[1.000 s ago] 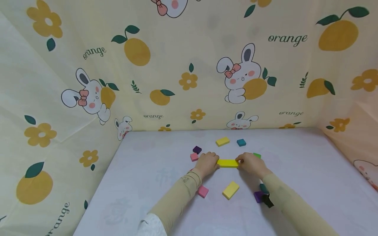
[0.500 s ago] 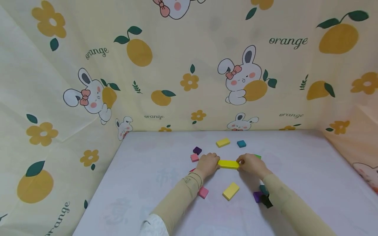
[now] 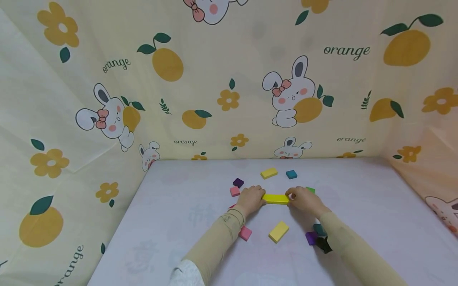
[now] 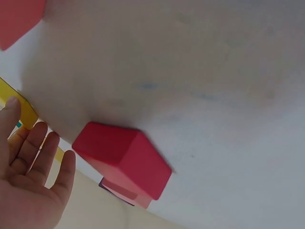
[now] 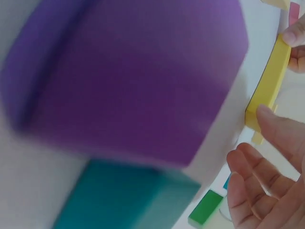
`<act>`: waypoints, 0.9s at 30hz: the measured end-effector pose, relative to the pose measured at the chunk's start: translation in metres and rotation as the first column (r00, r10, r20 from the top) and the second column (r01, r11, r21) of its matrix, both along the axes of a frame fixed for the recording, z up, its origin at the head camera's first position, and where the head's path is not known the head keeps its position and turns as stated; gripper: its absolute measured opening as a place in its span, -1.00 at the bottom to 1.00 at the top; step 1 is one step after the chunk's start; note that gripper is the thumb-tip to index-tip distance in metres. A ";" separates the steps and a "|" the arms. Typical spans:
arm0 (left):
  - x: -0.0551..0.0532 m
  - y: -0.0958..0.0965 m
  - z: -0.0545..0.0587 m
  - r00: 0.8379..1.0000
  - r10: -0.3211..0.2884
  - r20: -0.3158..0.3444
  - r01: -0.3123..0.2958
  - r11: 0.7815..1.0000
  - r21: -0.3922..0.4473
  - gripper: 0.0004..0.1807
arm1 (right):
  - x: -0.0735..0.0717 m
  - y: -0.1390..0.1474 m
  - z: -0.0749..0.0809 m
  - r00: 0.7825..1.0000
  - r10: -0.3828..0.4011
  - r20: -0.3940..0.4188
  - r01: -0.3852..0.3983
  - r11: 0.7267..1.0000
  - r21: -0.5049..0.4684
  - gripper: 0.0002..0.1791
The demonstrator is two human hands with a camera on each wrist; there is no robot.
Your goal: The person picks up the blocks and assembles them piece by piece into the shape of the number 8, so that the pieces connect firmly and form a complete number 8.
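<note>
A long bright yellow block (image 3: 275, 199) lies crosswise between the two hands on the white table. My left hand (image 3: 252, 198) pinches its left end; in the left wrist view the thumb (image 4: 10, 112) rests on that end, with the other fingers spread beside it. At the opposite end, my right hand (image 3: 305, 198) holds the block by thumb and forefinger. The right wrist view has the right thumb (image 5: 274, 126) against the block's near end and the remaining fingers loosely bent. Beside the left hand sits a red block (image 4: 119, 152), mostly covered by the wrist in the head view.
Around the hands lie a dark purple block (image 3: 238, 182), pink blocks (image 3: 235, 191) (image 3: 245, 233), pale yellow blocks (image 3: 269, 173) (image 3: 278, 232), a blue block (image 3: 291, 174) and a green block (image 3: 310, 190). Purple (image 3: 311, 238), teal (image 3: 319, 229) and black pieces (image 3: 324, 244) cluster by the right sleeve.
</note>
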State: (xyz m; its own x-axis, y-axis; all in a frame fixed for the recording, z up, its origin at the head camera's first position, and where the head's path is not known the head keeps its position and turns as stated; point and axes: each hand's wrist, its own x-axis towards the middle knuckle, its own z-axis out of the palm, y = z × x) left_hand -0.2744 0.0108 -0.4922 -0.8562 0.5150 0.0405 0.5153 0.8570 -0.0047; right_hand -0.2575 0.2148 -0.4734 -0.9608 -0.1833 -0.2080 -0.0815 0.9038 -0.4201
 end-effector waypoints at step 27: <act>0.001 -0.001 0.003 0.999 0.009 0.038 -0.010 0.999 0.035 -0.64 | -0.005 0.075 0.004 0.990 -0.140 -0.036 0.137 0.988 -0.071 -0.57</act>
